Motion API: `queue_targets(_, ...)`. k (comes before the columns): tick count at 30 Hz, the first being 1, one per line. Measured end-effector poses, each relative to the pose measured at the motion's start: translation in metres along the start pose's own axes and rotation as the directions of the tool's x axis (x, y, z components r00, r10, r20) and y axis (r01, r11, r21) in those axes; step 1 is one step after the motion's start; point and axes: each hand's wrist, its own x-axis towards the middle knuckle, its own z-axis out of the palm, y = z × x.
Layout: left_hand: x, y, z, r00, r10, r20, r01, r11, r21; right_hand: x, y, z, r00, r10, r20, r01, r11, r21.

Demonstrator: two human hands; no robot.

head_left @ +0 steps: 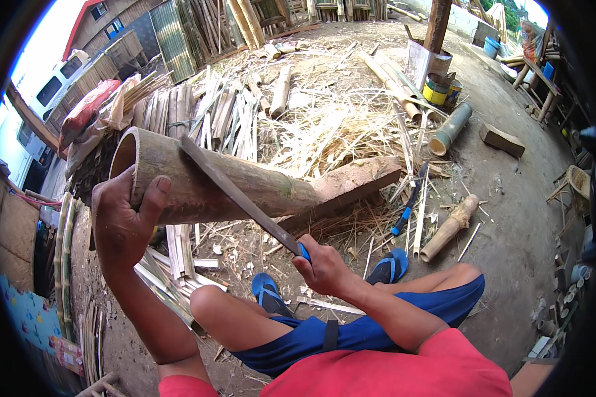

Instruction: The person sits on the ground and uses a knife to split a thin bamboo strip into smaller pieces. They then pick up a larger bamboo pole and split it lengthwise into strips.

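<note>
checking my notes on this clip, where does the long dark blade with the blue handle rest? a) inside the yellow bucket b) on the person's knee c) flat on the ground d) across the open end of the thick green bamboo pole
d: the right hand lays the long dark blade across the open end of the thick green bamboo pole, gripped by the left hand.

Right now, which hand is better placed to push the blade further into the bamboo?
The right hand. It grips the blue handle of the long blade, which lies across the open end of the bamboo pole. The left hand is busy holding that end steady.
</note>
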Motion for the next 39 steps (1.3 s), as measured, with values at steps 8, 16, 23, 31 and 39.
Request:
queue_targets(8,-0.005,-0.002,-0.003,0.999,0.038,0.01,-0.037,0.999,-0.039,0.028,0.006,-0.039,0.994,0.11,-0.005,-0.11,0.994,-0.015)
queue_targets(16,-0.013,-0.007,-0.005,1.0,0.016,-0.004,-0.016,1.0,-0.013,0.026,-0.015,-0.027,0.958,0.266,-0.105,-0.277,0.954,-0.111)
queue_targets(23,-0.016,-0.02,-0.011,1.0,0.006,0.029,-0.004,0.999,-0.051,0.019,0.02,-0.007,0.976,-0.214,0.038,0.215,0.976,-0.024)
queue_targets(31,-0.003,-0.055,-0.013,0.989,-0.062,-0.133,0.043,0.99,-0.137,0.024,0.188,-0.028,0.718,0.692,-0.073,-0.687,0.722,0.082)
queue_targets(39,-0.024,-0.015,-0.026,0.995,-0.064,0.073,0.062,0.998,0.028,0.02,0.068,-0.009,0.839,0.535,-0.102,-0.544,0.83,-0.122)
